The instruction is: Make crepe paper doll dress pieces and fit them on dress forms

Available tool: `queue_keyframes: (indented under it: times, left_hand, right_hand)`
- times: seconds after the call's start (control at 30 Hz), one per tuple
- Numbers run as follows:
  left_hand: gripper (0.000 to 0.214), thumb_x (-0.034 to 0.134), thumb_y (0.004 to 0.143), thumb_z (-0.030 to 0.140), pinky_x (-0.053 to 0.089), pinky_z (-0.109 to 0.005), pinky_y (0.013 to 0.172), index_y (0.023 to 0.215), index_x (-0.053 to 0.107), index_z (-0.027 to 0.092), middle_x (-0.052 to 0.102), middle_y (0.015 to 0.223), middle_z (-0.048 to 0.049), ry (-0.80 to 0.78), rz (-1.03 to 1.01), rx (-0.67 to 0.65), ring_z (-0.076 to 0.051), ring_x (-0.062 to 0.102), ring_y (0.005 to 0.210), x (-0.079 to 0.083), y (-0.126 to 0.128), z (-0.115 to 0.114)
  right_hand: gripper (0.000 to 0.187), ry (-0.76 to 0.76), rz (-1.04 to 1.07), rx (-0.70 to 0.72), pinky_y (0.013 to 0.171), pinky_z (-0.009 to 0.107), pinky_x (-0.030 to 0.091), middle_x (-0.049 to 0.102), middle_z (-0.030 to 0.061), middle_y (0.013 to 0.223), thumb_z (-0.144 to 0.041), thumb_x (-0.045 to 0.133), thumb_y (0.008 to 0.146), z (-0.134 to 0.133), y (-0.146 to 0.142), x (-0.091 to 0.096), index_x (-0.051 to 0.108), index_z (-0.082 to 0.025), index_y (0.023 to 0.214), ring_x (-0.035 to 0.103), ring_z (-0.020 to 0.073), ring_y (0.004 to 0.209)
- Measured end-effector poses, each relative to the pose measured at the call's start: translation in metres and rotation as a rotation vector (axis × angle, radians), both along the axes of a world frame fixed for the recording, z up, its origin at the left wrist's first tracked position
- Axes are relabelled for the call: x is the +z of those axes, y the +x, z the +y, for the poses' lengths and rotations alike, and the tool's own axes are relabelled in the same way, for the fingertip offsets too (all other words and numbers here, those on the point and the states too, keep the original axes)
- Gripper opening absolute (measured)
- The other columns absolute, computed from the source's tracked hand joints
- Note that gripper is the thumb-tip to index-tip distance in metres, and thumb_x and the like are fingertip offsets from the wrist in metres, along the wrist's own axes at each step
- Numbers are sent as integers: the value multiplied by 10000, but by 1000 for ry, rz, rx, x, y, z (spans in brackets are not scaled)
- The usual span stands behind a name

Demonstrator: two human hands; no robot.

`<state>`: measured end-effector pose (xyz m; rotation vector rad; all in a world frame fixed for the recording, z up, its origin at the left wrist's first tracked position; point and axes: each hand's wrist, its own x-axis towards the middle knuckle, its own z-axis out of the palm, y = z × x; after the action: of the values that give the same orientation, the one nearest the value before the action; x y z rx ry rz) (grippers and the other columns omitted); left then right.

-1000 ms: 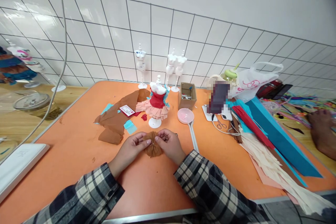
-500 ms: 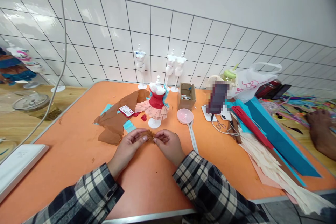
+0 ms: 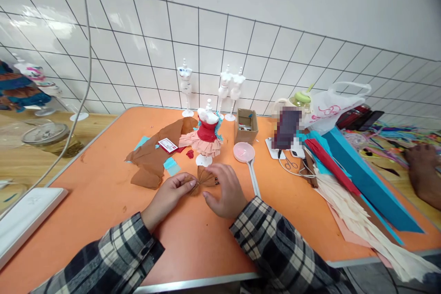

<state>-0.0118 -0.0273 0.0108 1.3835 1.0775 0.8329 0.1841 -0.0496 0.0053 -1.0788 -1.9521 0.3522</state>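
I observe one brown pleated piece [image 3: 206, 178], thin and crinkled; from my view I cannot determine whether it is paper or cloth. Its folds radiate from a gathered centre and fan outward, the far and right portions spread widest. The left side is pinched between thumb and fingers of the left hand [image 3: 173, 191]; the right margin is partly hidden by the fingers. I note its position over the near-middle of the orange tabletop [image 3: 193, 243]. I cannot confirm whether its lower edge touches that surface.
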Motion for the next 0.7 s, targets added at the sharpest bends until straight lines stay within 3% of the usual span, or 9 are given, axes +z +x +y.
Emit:
queue_keyframes:
  times: [0.1,0.17,0.27,0.4,0.57,0.7]
  left_hand:
    - [312,662,764,491,438,-264,617,730,658,180,621,670,-5,80,103,-11,-170,546,649,3,1,-1]
    - [300,646,780,481,440,-263,616,720,660,187,628,669,-5,127,144,-25,-172,552,651,3,2,-3]
    - [299,625,802,479,453,-266,627,737,672,190,649,688,-13,140,171,-35,-180,573,668,2,3,-4]
    - [294,689,762,466,499,-292,724,867,677,191,709,846,-40,97,52,10,-204,636,784,0,2,-1]
    - [356,763,698,437,534,-329,761,920,630,192,731,892,-48,-39,-76,23,-215,676,814,-6,0,2]
    - [386,768,688,389,541,-343,788,973,596,193,725,903,-45,41,-31,74,-215,679,845,-13,0,3]
  right_hand:
    - [701,-314,301,-29,825,360,508,555,132,1255,-344,694,745,5,-3,-8,409,-203,1369,578,223,1016]
    - [582,-540,449,18,749,313,525,621,92,1114,-336,718,727,9,-7,-15,502,-205,1251,612,189,914]
    - [242,-722,575,106,656,265,510,627,2,794,-282,716,711,11,-12,-21,584,-190,892,596,136,712]
    - [213,-820,644,74,453,205,423,530,-44,648,-302,704,699,9,-16,-17,526,-195,747,471,90,531]
    - [269,-866,731,93,445,201,434,540,-41,663,-356,727,673,8,-18,-15,546,-191,784,477,87,530]
    - [298,-895,768,123,438,200,419,562,-34,654,-357,732,667,7,-21,-17,597,-178,863,489,90,524]
